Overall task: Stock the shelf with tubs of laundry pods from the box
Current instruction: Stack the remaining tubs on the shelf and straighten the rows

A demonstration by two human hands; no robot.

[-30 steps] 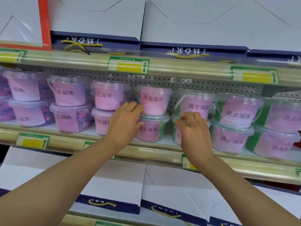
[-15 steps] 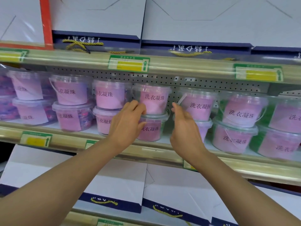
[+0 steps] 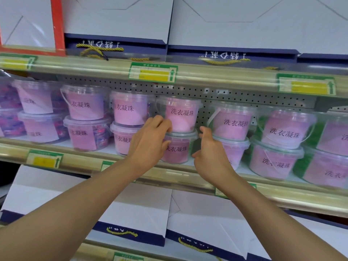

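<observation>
Clear tubs of laundry pods with pink labels stand stacked two high along the shelf [image 3: 180, 173]. My left hand [image 3: 150, 142] presses on the left side of the middle stack, its fingers on the upper tub [image 3: 181, 113] and its thumb on the lower tub [image 3: 178, 149]. On the right of that stack, my right hand [image 3: 211, 153] hovers with its fingers spread and holds nothing. It partly covers the lower tub of the neighbouring stack [image 3: 232, 122]. No box is in view.
More tub stacks fill the shelf to the left [image 3: 86, 117] and right [image 3: 282, 144]. The upper shelf rail [image 3: 226, 74] with price tags hangs close above the tubs. White and navy gift bags lie on the shelves above [image 3: 120, 21] and below [image 3: 135, 210].
My right hand has come off the right-hand stack and moved left to the gap beside the middle stack, opening its fingers. My left hand has stayed on the middle stack.
</observation>
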